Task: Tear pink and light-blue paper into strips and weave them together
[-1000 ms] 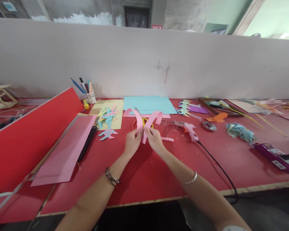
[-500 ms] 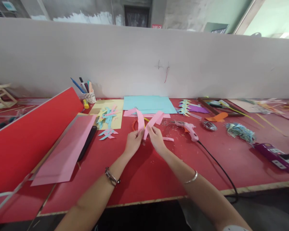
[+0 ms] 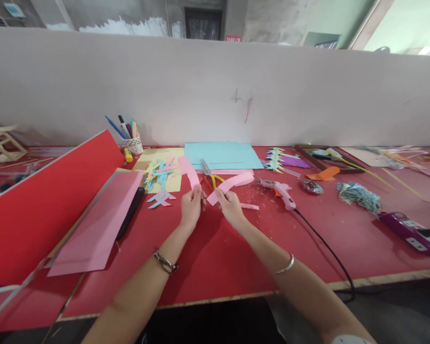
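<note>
My left hand [image 3: 192,206] pinches a pink paper strip [image 3: 188,171] that rises up and to the left. A second pink paper strip [image 3: 232,185] is gripped in my right hand [image 3: 230,205] and slants up to the right. A gap separates the two strips. Behind them on the red table lie scissors [image 3: 205,167] with yellow and red handles, partly covered by the right strip. Another narrow pink strip [image 3: 250,207] lies on the table just right of my right hand.
Blue paper sheets [image 3: 220,154] lie at the back, beside cut paper pieces [image 3: 160,176]. A pink glue gun [image 3: 281,191] with a black cord is on the right, near a purple power strip [image 3: 412,231]. Pink paper [image 3: 100,222] and a red board [image 3: 53,205] stand left.
My hands have moved apart, the left one shifting leftward. The two pink strips, close together before, are now separated and lean outward, and the scissors behind them show more.
</note>
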`<state>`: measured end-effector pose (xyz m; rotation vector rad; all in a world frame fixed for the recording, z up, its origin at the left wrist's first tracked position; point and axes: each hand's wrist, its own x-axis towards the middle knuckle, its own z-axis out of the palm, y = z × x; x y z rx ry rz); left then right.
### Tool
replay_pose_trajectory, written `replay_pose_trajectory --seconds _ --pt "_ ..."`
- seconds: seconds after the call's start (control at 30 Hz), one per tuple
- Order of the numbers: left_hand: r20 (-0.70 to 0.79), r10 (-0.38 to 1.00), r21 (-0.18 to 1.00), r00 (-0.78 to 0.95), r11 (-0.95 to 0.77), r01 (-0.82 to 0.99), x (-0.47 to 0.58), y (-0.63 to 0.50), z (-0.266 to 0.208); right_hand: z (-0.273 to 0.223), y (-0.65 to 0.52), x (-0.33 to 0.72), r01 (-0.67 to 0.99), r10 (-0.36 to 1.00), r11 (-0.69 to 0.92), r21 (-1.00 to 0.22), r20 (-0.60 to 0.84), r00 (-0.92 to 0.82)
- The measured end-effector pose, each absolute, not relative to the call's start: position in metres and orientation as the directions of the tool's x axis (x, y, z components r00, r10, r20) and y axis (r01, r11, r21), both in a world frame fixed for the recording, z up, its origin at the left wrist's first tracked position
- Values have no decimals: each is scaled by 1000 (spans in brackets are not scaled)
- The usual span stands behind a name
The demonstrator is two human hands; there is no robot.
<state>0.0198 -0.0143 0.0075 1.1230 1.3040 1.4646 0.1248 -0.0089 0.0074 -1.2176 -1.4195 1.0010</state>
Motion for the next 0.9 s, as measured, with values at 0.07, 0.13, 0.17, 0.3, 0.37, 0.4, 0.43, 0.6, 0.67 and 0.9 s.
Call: replay_pose_trajectory --seconds 0.07,0.13,0.17,0.3,0.37,0.4,0.43,0.6,0.67,0.9 --pt "78 967 993 -241 -96 -66 15 -10 7 7 -7 126 163 989 146 -976 140 -47" --pt "81 974 990 -210 -104 -100 12 -7 8 7 -6 128 163 988 134 -978 118 -102" --pt "83 982 988 -172 -104 -116 10 -6 8 8 -7 129 166 985 129 -978 107 -138" --pt "54 996 988 67 -44 -146 10 -8 12 13 -12 135 282 885 55 -958 -84 -459" --pt "47 979 994 201 -26 -106 12 -11 12 16 -14 138 362 777 46 -931 -194 -598" --pt "66 971 996 230 -51 -70 12 -12 12 17 -14 139 374 742 48 -926 -218 -634" --pt "98 968 995 231 -93 -32 13 -13 12 18 -13 140 351 740 47 -935 -204 -641" --pt "239 962 962 130 -253 104 11 -12 11 20 -2 145 -18 966 130 -991 131 -225" --pt "248 955 951 163 -272 150 11 -12 12 22 0 146 -58 969 214 -975 220 -117" --pt "225 930 915 290 -303 264 17 -18 14 23 -3 139 -14 982 141 -990 141 -124"
